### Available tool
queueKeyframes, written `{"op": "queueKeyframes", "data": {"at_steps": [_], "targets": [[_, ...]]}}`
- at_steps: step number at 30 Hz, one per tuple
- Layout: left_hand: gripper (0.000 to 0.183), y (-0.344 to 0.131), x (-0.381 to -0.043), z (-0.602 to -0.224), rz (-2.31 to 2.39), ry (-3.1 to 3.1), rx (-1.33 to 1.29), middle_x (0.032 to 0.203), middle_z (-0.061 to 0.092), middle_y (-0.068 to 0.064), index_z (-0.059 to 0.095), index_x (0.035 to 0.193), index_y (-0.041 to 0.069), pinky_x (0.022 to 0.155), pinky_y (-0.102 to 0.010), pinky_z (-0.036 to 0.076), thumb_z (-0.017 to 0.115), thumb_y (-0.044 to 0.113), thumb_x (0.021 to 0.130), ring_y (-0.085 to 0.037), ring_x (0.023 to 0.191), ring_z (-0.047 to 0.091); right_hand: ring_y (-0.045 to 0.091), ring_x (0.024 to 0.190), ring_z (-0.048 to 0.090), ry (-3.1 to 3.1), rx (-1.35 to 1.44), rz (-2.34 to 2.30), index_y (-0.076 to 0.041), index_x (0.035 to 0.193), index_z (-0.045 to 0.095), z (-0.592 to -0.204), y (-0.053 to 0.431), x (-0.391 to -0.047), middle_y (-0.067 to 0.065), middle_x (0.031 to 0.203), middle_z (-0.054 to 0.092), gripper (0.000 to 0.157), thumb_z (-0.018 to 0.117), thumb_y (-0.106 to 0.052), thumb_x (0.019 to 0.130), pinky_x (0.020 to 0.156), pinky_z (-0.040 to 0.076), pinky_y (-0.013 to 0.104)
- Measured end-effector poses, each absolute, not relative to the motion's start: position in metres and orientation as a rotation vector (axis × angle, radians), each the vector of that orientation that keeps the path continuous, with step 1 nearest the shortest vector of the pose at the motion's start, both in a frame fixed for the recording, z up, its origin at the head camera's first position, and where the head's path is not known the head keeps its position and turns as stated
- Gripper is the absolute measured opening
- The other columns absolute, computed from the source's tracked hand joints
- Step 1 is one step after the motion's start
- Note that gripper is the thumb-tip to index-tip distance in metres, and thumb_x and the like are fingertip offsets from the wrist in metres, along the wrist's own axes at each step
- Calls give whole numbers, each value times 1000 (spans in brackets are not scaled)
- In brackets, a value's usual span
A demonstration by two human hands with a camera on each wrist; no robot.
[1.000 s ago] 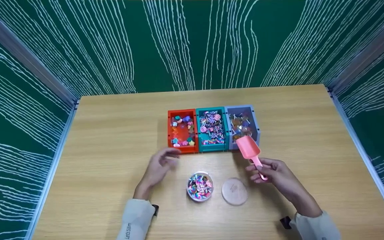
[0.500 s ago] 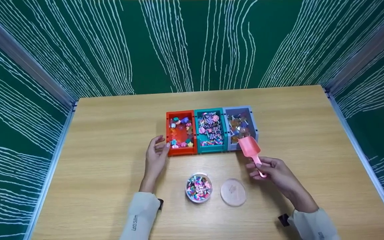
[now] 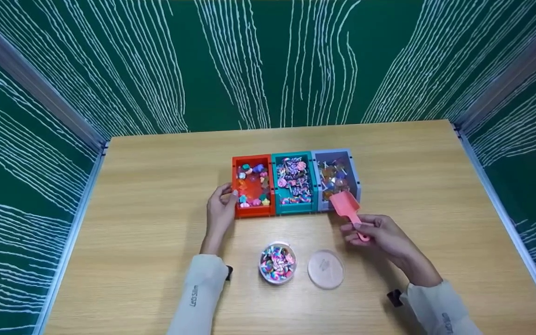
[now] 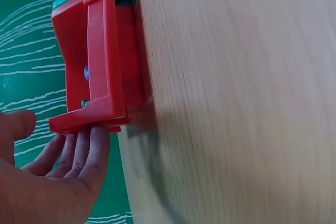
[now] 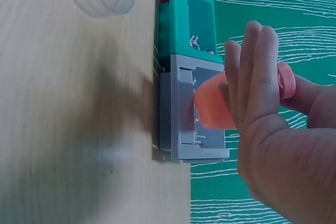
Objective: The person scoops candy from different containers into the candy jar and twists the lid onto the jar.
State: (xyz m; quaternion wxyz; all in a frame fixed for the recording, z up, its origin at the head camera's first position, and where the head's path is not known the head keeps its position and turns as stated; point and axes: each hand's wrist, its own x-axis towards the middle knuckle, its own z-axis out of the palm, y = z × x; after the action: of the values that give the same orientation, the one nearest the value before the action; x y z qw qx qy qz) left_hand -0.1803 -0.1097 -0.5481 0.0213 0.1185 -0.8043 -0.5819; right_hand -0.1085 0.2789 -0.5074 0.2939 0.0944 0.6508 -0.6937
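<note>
My left hand [image 3: 219, 211] is at the left side of the red bin [image 3: 255, 214]. In the left wrist view its nearly straight fingers [image 4: 81, 153] touch the bin's wall, with the thumb held away. Small colourful charms lie in that bin. My right hand [image 3: 384, 235] pinches the handle of a pink scoop [image 3: 345, 204]. The scoop's blade overlaps the front of the grey-lilac bin [image 3: 356, 181], which holds clear and amber pieces on white sticks. Between them stands the teal bin [image 3: 296, 209], holding striped candy-like pieces.
In front of the bins stands a clear round tub [image 3: 277, 282] filled with colourful candy-like pieces. Its round lid-like disc [image 3: 325, 270] lies to the right on the wooden table [image 3: 147, 209]. Green walls [image 3: 217, 111] with white lines enclose the table.
My left hand has moved from before the red bin's front corner to its left side, touching it. The scoop, in my right hand, dipped and shifted slightly at the grey-lilac bin's front.
</note>
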Motion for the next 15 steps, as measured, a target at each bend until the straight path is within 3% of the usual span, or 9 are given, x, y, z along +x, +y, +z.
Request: {"op": "queueKeyframes", "data": {"at_steps": [9,15], "targets": [[30,-113,-184,-551,-1802,-2452,373,118,71,-25,68,129,-9,93,-46,58,64,4,103,-37,104,71,24,107,77,1576,310,-1904,15,156,32,-499,277,-122,13,118,77,55,53,-6,110,93,59,33],[26,-113,-186,-553,-1816,-2424,340,115,72,-27,69,123,-12,88,-42,60,65,1,101,-39,100,74,22,102,78,1435,333,-1965,18,149,38,-490,280,-132,15,113,79,46,51,-1,109,89,60,30]]}}
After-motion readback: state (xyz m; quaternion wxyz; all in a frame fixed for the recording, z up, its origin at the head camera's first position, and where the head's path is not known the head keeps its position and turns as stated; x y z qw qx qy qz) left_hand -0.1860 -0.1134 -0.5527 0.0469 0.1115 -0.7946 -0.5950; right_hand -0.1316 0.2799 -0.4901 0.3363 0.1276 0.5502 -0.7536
